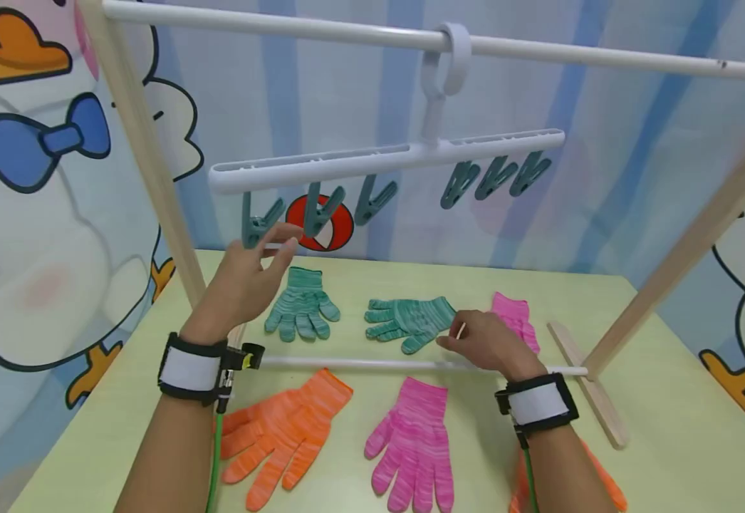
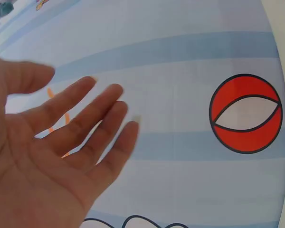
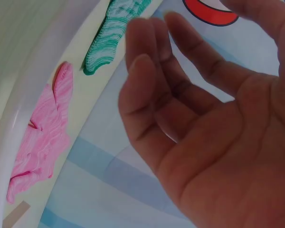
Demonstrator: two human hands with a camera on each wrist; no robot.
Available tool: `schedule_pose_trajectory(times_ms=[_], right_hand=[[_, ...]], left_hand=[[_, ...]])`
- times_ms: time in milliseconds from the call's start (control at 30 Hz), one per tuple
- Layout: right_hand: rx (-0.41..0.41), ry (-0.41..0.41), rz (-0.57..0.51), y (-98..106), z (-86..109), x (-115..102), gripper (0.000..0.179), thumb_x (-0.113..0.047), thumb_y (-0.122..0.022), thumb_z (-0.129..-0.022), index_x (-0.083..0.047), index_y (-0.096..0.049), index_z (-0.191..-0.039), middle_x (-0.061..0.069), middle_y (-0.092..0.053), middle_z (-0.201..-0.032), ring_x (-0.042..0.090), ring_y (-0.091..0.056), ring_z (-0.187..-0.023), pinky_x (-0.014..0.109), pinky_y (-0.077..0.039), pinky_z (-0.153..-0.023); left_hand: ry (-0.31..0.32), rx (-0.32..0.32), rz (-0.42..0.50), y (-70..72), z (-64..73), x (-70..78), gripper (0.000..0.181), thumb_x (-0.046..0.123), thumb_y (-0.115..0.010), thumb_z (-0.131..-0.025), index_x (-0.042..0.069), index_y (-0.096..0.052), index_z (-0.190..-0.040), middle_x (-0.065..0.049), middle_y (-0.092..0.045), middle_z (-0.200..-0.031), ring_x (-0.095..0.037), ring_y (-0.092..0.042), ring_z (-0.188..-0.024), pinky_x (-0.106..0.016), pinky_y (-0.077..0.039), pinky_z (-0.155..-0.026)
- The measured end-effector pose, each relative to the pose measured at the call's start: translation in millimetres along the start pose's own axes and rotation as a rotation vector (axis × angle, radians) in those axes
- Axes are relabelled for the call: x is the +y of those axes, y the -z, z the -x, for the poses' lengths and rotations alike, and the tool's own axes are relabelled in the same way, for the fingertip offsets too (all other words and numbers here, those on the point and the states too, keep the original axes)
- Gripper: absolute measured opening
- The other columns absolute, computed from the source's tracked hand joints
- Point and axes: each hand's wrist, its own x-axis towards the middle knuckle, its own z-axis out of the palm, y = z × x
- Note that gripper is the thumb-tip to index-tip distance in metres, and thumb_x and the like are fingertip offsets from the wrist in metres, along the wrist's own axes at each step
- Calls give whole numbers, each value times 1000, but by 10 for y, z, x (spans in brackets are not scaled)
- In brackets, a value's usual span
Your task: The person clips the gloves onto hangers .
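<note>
My left hand (image 1: 247, 278) is raised beside the leftmost grey-green clothespin (image 1: 258, 221) on the white hanger (image 1: 321, 165). In the left wrist view that hand (image 2: 71, 137) has its fingers spread loosely and holds nothing. Over the table, my right hand (image 1: 484, 342) is nearest the cuff of a green glove (image 1: 411, 318) and a pink glove (image 1: 515, 317), partly covered by it. The right wrist view shows the right hand (image 3: 204, 118) with loosely bent fingers and nothing between them. Another green glove (image 1: 303, 305) lies below my left hand.
The hanger hooks over a white rail (image 1: 321, 28) between wooden posts (image 1: 148, 157). A lower white bar (image 1: 360, 364) crosses just above the table. Nearer lie an orange glove (image 1: 292, 431), a pink glove (image 1: 414, 449) and another orange glove (image 1: 603, 474), partly behind my right forearm.
</note>
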Motion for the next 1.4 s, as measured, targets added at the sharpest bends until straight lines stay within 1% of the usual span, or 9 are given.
schedule_pose_trajectory(times_ms=[133, 233, 433, 567, 767, 900, 1000, 1167, 1400], right_hand=[[-91, -49, 34, -40, 16, -32, 29, -36, -73, -94, -8, -67, -100, 6, -68, -82, 16, -60, -71, 29, -47, -63], [-148, -63, 39, -64, 30, -54, 25, -34, -75, -92, -10, -69, -95, 5, -68, -74, 16, -60, -67, 29, -45, -60], [-166, -78, 62, -75, 56, -115, 22, -30, -79, -90, -9, -73, -86, 5, -67, -65, 15, -58, -62, 28, -44, -58], [-161, -81, 67, -96, 81, -148, 23, -29, -81, -87, -8, -75, -80, 6, -68, -63, 16, -61, -60, 27, -44, -57], [-182, -111, 35, -154, 87, -233, 26, -31, -85, -83, -8, -76, -75, 6, -70, -65, 18, -67, -60, 28, -49, -57], [-185, -127, 62, -197, 82, -285, 27, -32, -87, -81, -8, -75, -76, 6, -70, -64, 18, -67, -59, 28, -50, -56], [-183, -132, 78, -222, 76, -302, 28, -32, -87, -80, -7, -75, -77, 5, -70, -63, 18, -67, -58, 27, -50, -56], [-184, -158, 82, -245, 69, -324, 29, -32, -89, -78, -7, -75, -82, 5, -70, -64, 18, -66, -60, 26, -47, -55], [-209, -180, 86, -286, 48, -352, 22, -22, -88, -79, -6, -74, -83, 6, -70, -66, 18, -67, -60, 26, -47, -55]], left_hand=[[-89, 195, 206, 86, 14, 15, 34, 24, -45, -110, 3, -61, -132, -18, -66, -129, -33, -62, -121, -52, -49, -104], [-123, 272, 334, 165, 55, 81, 37, 26, -41, -111, 3, -60, -132, -15, -65, -124, -24, -63, -116, -37, -51, -100], [-236, 198, 755, 303, 168, 227, 47, 39, -31, -112, 10, -53, -142, -4, -65, -115, -19, -60, -113, -25, -52, -97], [-282, 89, 898, 324, 196, 288, 46, 40, -29, -112, 12, -49, -141, -2, -67, -115, -20, -60, -114, -29, -53, -99], [-304, -65, 927, 395, 242, 326, 46, 19, -37, -100, 13, -40, -146, -5, -61, -127, -24, -58, -117, -35, -53, -98], [-368, -118, 877, 425, 284, 348, 55, 22, -52, -101, 15, -34, -153, -5, -63, -128, -23, -66, -112, -36, -56, -94], [-423, -113, 840, 421, 304, 408, 62, 35, -60, -102, 13, -34, -153, -10, -66, -125, -26, -70, -108, -36, -58, -92], [-462, -71, 859, 402, 311, 500, 54, 40, -59, -102, 10, -45, -145, -13, -68, -119, -26, -71, -103, -34, -60, -87], [-397, 32, 823, 361, 335, 555, 43, 32, -56, -104, 11, -52, -141, -9, -69, -113, -22, -69, -95, -29, -58, -81]])
